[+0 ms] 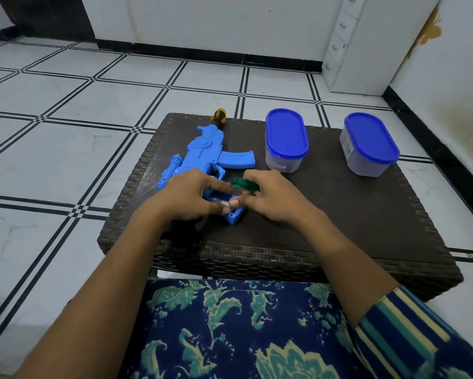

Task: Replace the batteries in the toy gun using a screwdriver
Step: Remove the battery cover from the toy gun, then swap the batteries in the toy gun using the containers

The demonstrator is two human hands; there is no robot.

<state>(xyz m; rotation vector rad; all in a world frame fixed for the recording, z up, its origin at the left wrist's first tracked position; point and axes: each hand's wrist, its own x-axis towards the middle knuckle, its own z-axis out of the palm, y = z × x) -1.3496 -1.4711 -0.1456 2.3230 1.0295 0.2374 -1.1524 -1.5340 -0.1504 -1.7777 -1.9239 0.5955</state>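
A blue toy gun [205, 154] lies flat on a dark woven table [339, 214], barrel pointing away from me. Its near end shows an open blue compartment [234, 216]. My left hand [191, 195] rests on the gun's rear part, fingers pressing into the compartment where a pale battery end [225, 203] shows. My right hand [270, 198] holds a green translucent screwdriver handle [244, 184] between its fingers, and its thumb touches the same spot as my left fingers. The screwdriver's shaft is hidden.
A yellow-and-black tool handle [219, 116] lies at the table's far edge beyond the gun's muzzle. Two clear tubs with blue lids stand at the far middle [286, 135] and far right [370, 140]. White tiled floor surrounds the table. My patterned lap is below.
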